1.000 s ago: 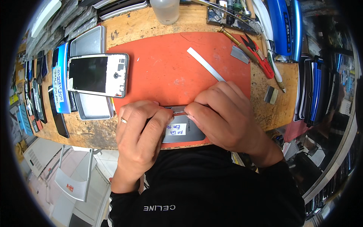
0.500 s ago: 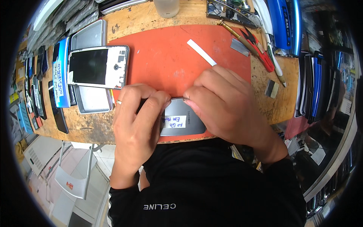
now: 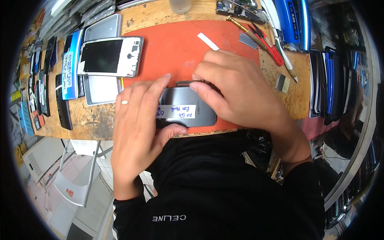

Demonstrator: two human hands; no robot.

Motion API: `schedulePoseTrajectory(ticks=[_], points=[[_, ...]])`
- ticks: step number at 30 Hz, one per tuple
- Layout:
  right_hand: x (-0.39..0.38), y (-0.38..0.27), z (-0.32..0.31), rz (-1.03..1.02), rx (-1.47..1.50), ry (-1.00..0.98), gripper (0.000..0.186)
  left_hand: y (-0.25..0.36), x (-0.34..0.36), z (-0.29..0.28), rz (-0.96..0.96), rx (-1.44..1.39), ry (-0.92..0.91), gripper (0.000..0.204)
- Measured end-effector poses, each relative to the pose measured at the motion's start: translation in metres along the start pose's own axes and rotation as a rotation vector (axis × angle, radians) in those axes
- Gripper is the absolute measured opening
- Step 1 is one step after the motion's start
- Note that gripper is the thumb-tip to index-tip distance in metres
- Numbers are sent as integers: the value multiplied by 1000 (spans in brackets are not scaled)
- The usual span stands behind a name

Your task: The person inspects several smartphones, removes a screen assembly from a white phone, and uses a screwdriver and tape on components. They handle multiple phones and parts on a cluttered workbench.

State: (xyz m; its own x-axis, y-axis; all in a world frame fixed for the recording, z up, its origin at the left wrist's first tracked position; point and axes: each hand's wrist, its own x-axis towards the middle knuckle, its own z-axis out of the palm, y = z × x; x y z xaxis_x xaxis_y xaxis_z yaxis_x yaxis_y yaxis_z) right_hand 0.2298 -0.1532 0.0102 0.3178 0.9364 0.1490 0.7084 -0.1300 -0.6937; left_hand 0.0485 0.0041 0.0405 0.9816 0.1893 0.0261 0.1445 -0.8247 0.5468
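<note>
A grey phone (image 3: 206, 100) with a handwritten white label lies back up near the front edge of the red mat (image 3: 168, 48). My left hand (image 3: 138, 108) spans its left end, thumb along the near edge and index finger reaching past the far edge. At the phone's far long edge, my right hand (image 3: 238, 90) has thumb and index finger closed on a thin dark strip (image 3: 183, 84). Most of that strip is hidden by my fingers, so its kind is not clear.
An opened phone with a white frame (image 3: 130, 56) rests across a grey metal tray (image 3: 102, 90) at left, beside a blue phone (image 3: 71, 76). A white strip (image 3: 208, 41), red-handled snips (image 3: 274, 54) and a brass-coloured tool (image 3: 240, 25) lie at far right.
My left hand has spread from a pinch at the phone's far edge to span its left end. The right hand stays at that edge, and the dark strip now shows there.
</note>
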Motion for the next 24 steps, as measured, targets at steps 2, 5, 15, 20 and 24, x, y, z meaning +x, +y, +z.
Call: schedulePoseTrajectory(ticks=[2,5,15,20,24], points=[[2,1,1,-17,12,12,10,-4,0,2,39,18,35,94],[4,2,0,-29,27,20,10,-7,1,3,77,-6,50,102],[5,-10,-12,-85,135,178,9,-18,5,13,245,113,285,82],[-4,-23,-11,-92,154,210,9,-15,-4,26,261,88,453,52],[-8,-29,-12,-101,86,208,10,-12,-9,27,296,156,495,35]])
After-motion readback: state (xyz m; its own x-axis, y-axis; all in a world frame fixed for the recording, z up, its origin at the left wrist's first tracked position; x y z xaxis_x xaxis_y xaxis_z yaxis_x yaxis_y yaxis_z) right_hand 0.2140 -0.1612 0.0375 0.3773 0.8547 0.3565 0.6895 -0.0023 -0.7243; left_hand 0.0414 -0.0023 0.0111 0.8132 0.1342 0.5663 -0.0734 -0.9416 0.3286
